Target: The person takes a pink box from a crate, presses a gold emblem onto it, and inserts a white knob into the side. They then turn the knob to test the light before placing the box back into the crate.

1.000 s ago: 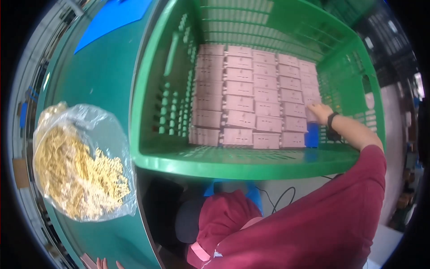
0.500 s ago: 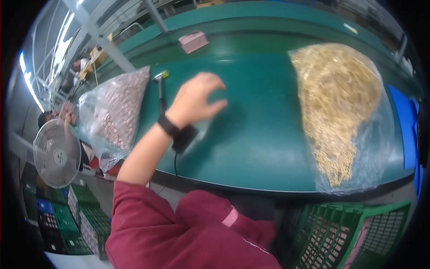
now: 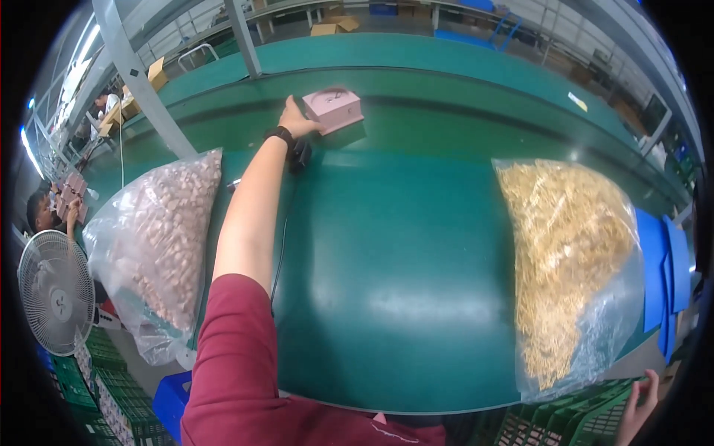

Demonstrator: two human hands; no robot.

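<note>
A pink box (image 3: pixel 335 117) with a curved outline and small shiny detail on its top stands on the far side of the green belt. My left hand (image 3: pixel 299 119) grips its near left corner, thumb on the near face and fingers at the left end. Under that wrist is a black object (image 3: pixel 300 157), partly hidden, with a cable nearby. A small metal end of a tool (image 3: pixel 234 183) shows beside my forearm. My right hand (image 3: pixel 641 405) is at the lower right by a green crate (image 3: pixel 602 416), fingers apart, with nothing visible in it.
A clear bag of small pinkish pieces (image 3: pixel 167 238) lies at the left of the green work surface (image 3: pixel 401 297). Another bag with gold-coloured pieces (image 3: pixel 565 260) lies at the right, beside blue panels (image 3: pixel 662 275). A white fan (image 3: pixel 58 291) and a person (image 3: pixel 46 212) are at far left.
My left hand has stretched forward from above the work surface onto the pink box. My right hand has come into view at the lower right. The whole view has shifted.
</note>
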